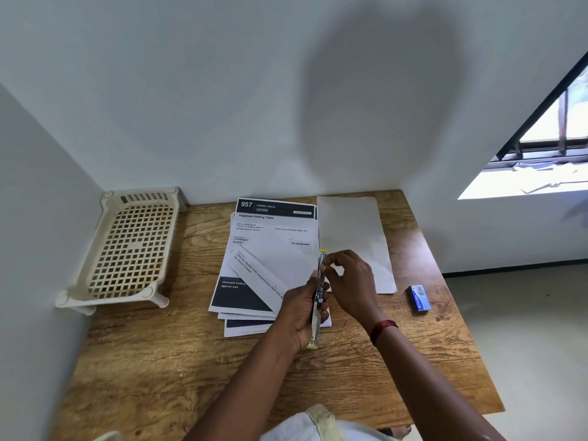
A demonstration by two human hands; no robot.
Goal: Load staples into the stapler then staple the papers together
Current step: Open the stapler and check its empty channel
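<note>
My left hand grips a slim stapler with yellow ends, held lengthwise above the table and swung open. My right hand has its fingers curled at the stapler's upper part, pinching at its far end; whether staples are between the fingers I cannot tell. Under the hands lies a loose stack of printed papers, fanned and partly folded. A blank white sheet lies to their right. A small blue staple box sits on the table further right.
A cream plastic lattice rack stands in the left corner against the walls. The wooden table ends at the right near the staple box, with floor beyond. A window is at the upper right.
</note>
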